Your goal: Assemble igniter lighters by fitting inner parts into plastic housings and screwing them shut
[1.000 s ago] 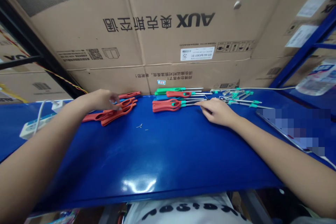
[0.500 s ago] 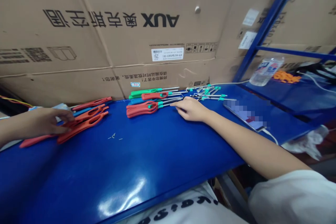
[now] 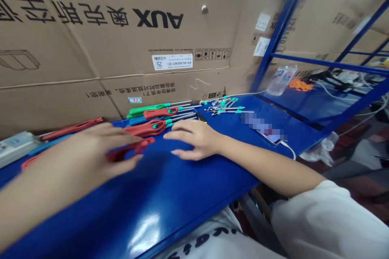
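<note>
My left hand (image 3: 100,149), partly blurred, is closed around a red lighter handle (image 3: 146,143), whose looped end points right. My right hand (image 3: 197,139) is just right of it, fingers apart and curved, with nothing visible in it. Behind both hands lie several long-nosed lighters with metal tubes and teal collars, among them a red lighter (image 3: 146,128) and a green lighter (image 3: 148,109). Loose metal tubes with teal ends (image 3: 225,107) lie in a pile beyond my right hand. Another red handle (image 3: 73,128) without a tube rests behind my left hand.
Cardboard (image 3: 115,52) stands along the back of the blue table (image 3: 182,194). To the right are a phone (image 3: 264,129) on a white cable, a clear bottle (image 3: 282,80), orange pieces (image 3: 300,85) and a blue metal frame (image 3: 278,28). A white power strip (image 3: 18,147) lies far left.
My left hand has lifted a red lighter handle from the left group and carried it right. My right hand has drawn back from the tubes towards me, fingers opening. The view has shifted right.
</note>
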Available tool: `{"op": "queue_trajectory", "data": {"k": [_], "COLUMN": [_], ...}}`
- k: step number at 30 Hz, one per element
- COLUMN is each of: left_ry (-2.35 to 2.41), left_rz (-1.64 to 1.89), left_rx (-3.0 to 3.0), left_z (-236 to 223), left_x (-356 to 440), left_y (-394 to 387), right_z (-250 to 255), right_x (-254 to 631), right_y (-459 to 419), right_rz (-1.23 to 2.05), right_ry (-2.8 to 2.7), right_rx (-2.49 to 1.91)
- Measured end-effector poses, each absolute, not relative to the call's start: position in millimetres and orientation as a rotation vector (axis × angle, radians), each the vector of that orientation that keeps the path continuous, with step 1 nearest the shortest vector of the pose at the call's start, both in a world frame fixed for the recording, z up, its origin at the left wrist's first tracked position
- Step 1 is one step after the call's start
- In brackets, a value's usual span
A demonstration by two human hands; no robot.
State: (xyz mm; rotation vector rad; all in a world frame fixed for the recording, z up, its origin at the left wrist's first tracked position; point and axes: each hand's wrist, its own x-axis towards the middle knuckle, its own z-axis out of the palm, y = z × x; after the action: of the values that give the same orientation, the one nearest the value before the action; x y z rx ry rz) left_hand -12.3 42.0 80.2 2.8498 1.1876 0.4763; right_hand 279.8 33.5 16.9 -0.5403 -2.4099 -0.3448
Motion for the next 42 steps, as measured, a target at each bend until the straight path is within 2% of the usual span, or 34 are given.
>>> {"op": "queue_trajectory", "data": {"k": [2, 5, 10, 13, 20, 27, 34, 42], "left_ry": [0.969, 0.932, 0.850, 0.905, 1.079, 1.142, 1.234, 1.211], "left_rz": [0.363, 0.274, 0.335, 0.309, 0.408, 0.598, 0.689, 0.763], "left_rx": [2.909, 2.854, 2.711, 2.702, 2.606, 2.386, 2.364, 2.489], "left_z": [67, 41, 11, 8, 5, -12, -19, -19], "left_x": [27, 59, 74, 70, 27, 9, 9, 4], "left_y": [25, 24, 41, 40, 34, 30, 29, 38], "right_z": [18, 21, 27, 28, 29, 23, 19, 31], "right_x": [276, 278, 295, 301, 303, 299, 304, 313], "right_y": [26, 20, 27, 33, 36, 41, 49, 47], "right_rz": [-0.354, -0.199, 0.268, 0.398, 0.431, 0.661, 0.392, 0.722], "right_ry": [-2.530, -2.711, -2.830, -2.819, -2.782, -2.676, -2.343, -2.415], "right_rx": [-0.480, -0.568, -0.786, -0.891, -0.970, -0.876, -1.143, -1.235]}}
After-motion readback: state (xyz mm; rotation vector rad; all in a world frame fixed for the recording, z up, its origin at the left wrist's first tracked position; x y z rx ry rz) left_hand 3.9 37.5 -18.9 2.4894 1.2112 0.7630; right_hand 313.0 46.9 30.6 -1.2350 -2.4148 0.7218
